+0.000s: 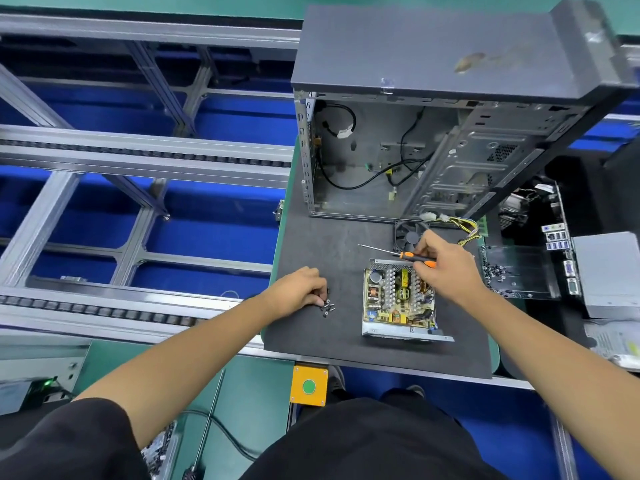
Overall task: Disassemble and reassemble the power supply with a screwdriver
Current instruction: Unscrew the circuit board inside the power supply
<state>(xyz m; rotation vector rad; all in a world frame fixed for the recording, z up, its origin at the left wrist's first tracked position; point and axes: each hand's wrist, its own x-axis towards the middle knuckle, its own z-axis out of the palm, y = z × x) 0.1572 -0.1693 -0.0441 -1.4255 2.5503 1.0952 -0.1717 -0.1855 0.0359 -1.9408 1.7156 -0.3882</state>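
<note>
The right hand grips the screwdriver above the opened power supply; the left hand, fingers curled, seemingly pinches loose screws.

hands: 2, left and right
screwdriver: just 1
power supply: 1, lid off
fan: 1
PC case: 1
loose screws: small pile by the left hand, maybe 5 or 6, too tiny to count properly
green button: 1
mat: 1
</note>
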